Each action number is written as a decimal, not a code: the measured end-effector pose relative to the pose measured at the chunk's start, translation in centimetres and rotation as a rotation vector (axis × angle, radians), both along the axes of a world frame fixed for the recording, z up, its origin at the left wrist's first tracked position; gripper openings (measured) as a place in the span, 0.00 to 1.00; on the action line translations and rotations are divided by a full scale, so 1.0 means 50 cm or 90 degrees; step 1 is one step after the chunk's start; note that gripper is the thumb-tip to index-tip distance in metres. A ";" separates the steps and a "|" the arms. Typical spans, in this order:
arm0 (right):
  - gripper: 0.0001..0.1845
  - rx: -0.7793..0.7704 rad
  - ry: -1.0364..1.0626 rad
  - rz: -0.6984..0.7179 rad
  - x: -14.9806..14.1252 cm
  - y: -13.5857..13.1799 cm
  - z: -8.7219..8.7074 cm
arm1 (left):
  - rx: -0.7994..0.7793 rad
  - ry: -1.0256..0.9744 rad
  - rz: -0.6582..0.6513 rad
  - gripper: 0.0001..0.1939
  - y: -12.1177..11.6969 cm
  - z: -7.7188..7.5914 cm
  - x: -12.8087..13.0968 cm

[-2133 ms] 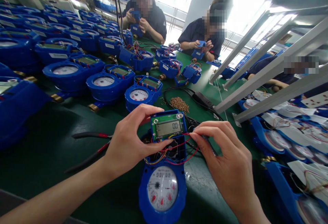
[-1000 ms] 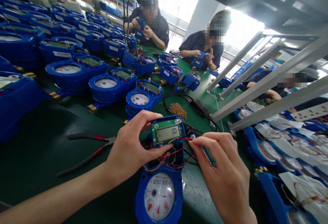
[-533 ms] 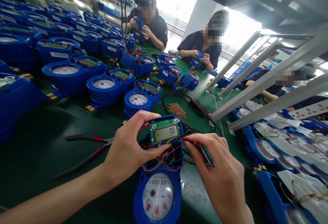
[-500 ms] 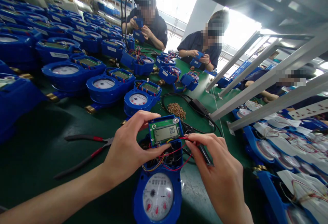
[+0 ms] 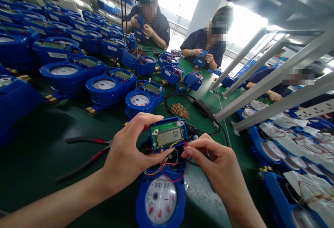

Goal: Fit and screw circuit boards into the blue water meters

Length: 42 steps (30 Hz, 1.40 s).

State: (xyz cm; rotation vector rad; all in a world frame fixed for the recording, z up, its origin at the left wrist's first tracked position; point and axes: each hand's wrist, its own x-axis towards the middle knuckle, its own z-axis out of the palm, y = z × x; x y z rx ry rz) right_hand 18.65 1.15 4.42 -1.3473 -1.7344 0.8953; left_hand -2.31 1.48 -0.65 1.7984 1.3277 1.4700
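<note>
Between its thumb and fingers, my left hand [image 5: 133, 151] grips a display module [image 5: 169, 137], a green circuit board with a lit screen in a blue frame. The module is tilted over the open wiring compartment of a blue water meter [image 5: 160, 200], whose round dial faces up. Yellow, red and other thin wires run from the board into the compartment. At the module's right lower corner my right hand [image 5: 211, 155] is closed in a pinch on a red wire [image 5: 185, 144]. The fingers partly cover what lies behind them.
Pliers [image 5: 88, 156] lie left of my left hand. Beyond the module are a pile of small screws [image 5: 180, 111] and a black cable [image 5: 203, 107]. Finished-looking blue meters [image 5: 104, 85] crowd the left; more meters [image 5: 276, 151] line the right behind slanted metal posts [image 5: 261, 85]. Co-workers sit opposite.
My right hand has shifted slightly left and down along the module's corner, its fingers curling more. The dark handle seen under it before is now mostly hidden. My left hand has barely moved.
</note>
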 end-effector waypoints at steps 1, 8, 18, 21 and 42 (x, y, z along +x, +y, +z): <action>0.06 -0.012 0.017 0.004 0.002 0.004 -0.005 | -0.007 -0.011 -0.003 0.26 -0.001 0.001 0.000; 0.05 -0.053 0.126 -0.002 -0.003 0.023 -0.042 | -0.012 -0.052 -0.037 0.25 0.002 0.007 -0.002; 0.16 -0.154 0.232 0.057 -0.012 0.010 -0.043 | -0.053 -0.090 -0.075 0.27 0.000 0.016 -0.002; 0.17 -0.160 0.251 0.051 -0.014 0.009 -0.042 | -0.065 -0.103 -0.076 0.27 0.002 0.017 0.000; 0.17 0.434 0.054 -0.068 -0.017 0.007 -0.063 | -0.070 -0.099 -0.066 0.26 0.008 0.015 -0.003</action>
